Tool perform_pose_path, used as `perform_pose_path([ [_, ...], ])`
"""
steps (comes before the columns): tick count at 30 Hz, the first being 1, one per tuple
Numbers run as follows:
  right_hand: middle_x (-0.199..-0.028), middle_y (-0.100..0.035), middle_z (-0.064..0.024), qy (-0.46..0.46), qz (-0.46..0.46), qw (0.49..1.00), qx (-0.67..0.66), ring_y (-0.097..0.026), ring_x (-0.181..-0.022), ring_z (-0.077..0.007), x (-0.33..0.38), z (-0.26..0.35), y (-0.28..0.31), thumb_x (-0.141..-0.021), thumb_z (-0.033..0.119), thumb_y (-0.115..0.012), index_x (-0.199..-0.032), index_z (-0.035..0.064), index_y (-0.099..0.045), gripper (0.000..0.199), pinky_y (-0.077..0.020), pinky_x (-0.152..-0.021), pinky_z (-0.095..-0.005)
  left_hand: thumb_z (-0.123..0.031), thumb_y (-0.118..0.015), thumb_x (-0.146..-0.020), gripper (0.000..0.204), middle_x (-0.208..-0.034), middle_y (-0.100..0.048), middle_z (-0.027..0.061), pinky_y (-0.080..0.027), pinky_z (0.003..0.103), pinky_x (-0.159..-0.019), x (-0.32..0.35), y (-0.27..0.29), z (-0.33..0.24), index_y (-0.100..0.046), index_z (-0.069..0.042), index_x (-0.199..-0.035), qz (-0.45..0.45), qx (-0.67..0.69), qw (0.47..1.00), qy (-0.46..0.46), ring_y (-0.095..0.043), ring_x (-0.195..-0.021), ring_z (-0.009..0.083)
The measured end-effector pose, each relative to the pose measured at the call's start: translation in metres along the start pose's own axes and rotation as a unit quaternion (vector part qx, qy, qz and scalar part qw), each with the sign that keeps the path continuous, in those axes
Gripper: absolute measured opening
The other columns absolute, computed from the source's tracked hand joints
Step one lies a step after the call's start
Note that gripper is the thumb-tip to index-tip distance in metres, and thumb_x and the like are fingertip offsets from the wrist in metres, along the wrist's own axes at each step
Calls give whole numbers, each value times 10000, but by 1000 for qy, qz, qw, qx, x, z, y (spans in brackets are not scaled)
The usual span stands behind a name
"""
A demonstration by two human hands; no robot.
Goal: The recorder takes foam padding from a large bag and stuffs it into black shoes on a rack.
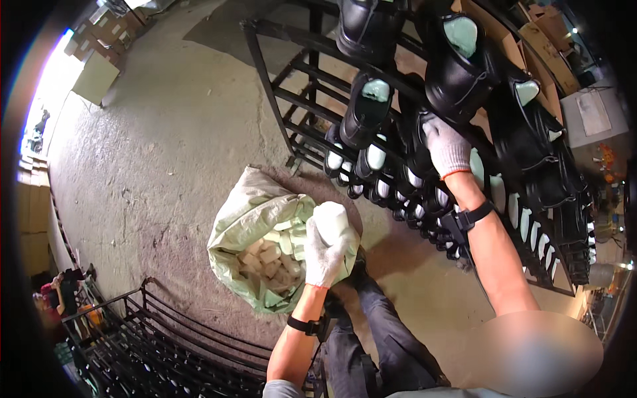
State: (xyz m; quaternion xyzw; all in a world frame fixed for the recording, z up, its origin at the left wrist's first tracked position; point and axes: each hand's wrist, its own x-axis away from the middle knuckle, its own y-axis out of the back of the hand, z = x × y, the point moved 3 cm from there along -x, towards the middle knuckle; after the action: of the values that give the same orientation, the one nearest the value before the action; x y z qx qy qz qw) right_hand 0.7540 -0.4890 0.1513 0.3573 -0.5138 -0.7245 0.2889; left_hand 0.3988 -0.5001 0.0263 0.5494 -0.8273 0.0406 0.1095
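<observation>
My left hand (pixel 323 262), in a white knitted glove, is closed round a white stuffing piece (pixel 330 217) with a soft, rounded block shape. It hangs over the right rim of a pale green woven sack (pixel 229 215), which stands open on the floor with many similar white pieces (pixel 271 253) inside. My right hand (pixel 447 146), gloved alike, reaches to the rack on the right. Its fingers curl at the collar of a black shoe (pixel 417 149); the fingertips are partly hidden there.
Black shoes fill the tiers of a black metal rack (pixel 298 99), many with pale green or white filling in their openings. Another black rack (pixel 166 325) stands at lower left. Cardboard boxes (pixel 106 30) are stacked at far left, and a person (pixel 56 295) shows at the left edge.
</observation>
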Motion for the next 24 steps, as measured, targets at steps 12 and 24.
perform_pose_path([
  [12, -1382, -693, -187, 54, -57, 860, -505, -690, -1269, -278, 85, 98, 11, -1006, 105, -726, -1500, -40, -562, 540, -552, -1119, -416, -23, -895, -846, 863, -1465, -635, 197, -538, 414, -1118, -28, -46, -115, -462, 7, -1592, 0, -2, 980, -200, -653, -1319, 294],
  [24, -984, -738, -277, 136, -65, 987, -52, -728, -983, -484, -56, 107, -57, -1012, 307, -719, -1059, 107, -819, 228, -567, -873, -575, -66, -796, -914, 937, -1654, -380, 285, -500, 419, -1192, -67, -50, -61, -273, 44, -1683, 12, -55, 987, -153, -537, -1468, 369],
])
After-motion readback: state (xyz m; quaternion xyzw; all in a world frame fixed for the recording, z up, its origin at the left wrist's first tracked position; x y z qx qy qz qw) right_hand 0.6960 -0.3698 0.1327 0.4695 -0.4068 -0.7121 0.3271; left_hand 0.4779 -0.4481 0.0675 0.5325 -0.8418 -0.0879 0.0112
